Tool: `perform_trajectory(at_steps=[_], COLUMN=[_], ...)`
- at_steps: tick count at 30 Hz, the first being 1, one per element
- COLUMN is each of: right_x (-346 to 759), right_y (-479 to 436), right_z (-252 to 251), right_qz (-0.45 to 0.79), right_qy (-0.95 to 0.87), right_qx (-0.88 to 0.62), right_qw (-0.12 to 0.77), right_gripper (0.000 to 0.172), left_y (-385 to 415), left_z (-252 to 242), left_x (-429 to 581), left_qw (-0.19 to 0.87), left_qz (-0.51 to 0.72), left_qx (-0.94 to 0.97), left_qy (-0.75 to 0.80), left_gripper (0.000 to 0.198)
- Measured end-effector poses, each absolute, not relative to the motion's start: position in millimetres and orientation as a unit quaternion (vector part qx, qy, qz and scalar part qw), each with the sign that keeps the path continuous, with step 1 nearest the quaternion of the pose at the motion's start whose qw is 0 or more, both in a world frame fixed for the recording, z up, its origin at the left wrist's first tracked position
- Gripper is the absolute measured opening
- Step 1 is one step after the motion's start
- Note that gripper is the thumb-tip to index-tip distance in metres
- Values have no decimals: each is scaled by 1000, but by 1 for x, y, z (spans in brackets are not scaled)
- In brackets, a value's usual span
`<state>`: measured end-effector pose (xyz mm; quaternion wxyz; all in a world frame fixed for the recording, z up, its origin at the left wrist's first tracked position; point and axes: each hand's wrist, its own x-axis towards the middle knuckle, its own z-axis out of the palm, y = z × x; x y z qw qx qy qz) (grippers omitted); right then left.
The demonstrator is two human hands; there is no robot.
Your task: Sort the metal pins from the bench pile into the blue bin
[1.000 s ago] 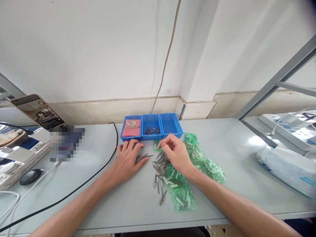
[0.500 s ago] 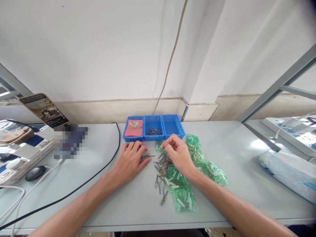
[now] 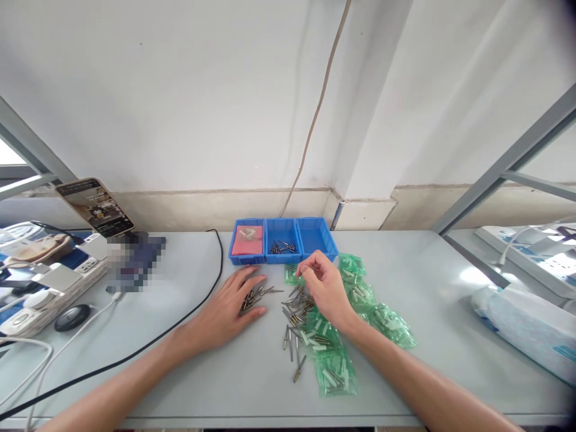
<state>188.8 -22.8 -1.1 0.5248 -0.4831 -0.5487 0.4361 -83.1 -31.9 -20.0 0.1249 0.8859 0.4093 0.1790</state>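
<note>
My left hand [image 3: 229,309] lies palm down on the table with its fingers spread. Beside and partly under those fingers is a small pile of thin metal bits [image 3: 257,294] with thicker ends. My right hand [image 3: 324,288] hovers over a larger loose heap of similar bits [image 3: 293,313]. Its thumb and index finger are pinched together; whatever sits between the tips is too small to make out. Green plastic bags [image 3: 335,369] holding white pieces and metal bits lie under and around my right wrist. Another small green bag [image 3: 290,274] rests just left of the right fingertips.
Three joined blue bins stand at the back: the left bin [image 3: 234,258] holds a pink packet, the middle bin [image 3: 282,258] several bits. A black cable [image 3: 180,327] crosses the table at left, near a phone [image 3: 95,207] and power strips. A tissue pack [image 3: 522,324] lies right.
My left hand has shifted slightly left and down and spread wider, uncovering more of the small pile. My right hand stays pinched over the heap. The whole view has shifted slightly.
</note>
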Motion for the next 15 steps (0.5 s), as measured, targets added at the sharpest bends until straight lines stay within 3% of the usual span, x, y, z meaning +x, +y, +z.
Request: perform_trajectory(at_steps=[5, 15], right_x=[193, 193], right_y=[-21, -19], right_z=[-3, -8], right_qz=[425, 467], right_qy=[-544, -520], right_qx=[-489, -482], right_qw=[533, 528], right_gripper=[11, 15], left_y=[-25, -9], left_z=[-15, -20], left_x=[-58, -51], left_qw=[174, 174], left_qz=[202, 225], left_qx=[898, 886], left_qy=[351, 366], left_gripper=[38, 13])
